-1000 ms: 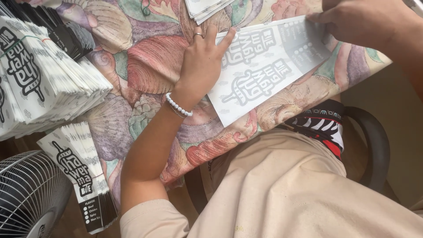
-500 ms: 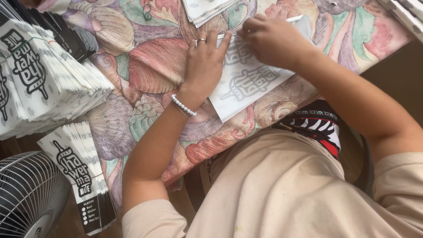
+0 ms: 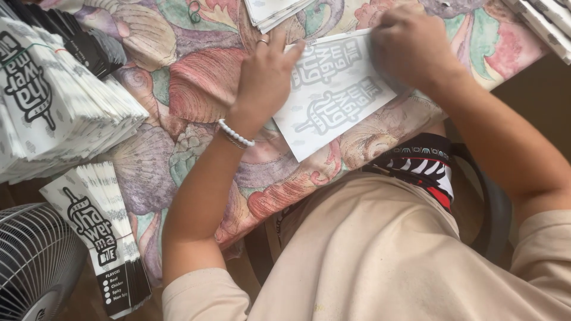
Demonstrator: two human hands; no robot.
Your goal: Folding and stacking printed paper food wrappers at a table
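A flat white paper sleeve [image 3: 333,95] with grey printing lies on the flower-patterned tablecloth [image 3: 196,89]. My left hand [image 3: 264,74], with a ring and a white bead bracelet, presses flat on the sleeve's left part, fingers spread. My right hand [image 3: 410,50] is curled over the sleeve's right end, knuckles up, and looks blurred with motion. What its fingertips pinch is hidden under the hand.
A thick stack of printed white sleeves [image 3: 53,101] fills the left side. A smaller bundle [image 3: 98,232] hangs lower left beside a white fan [image 3: 30,261]. More paper piles sit at the top middle [image 3: 273,12] and top right [image 3: 547,24].
My right hand has swept left from the far end of the sleeve, which now looks folded to about half its length. My left hand has stayed pressed in place.
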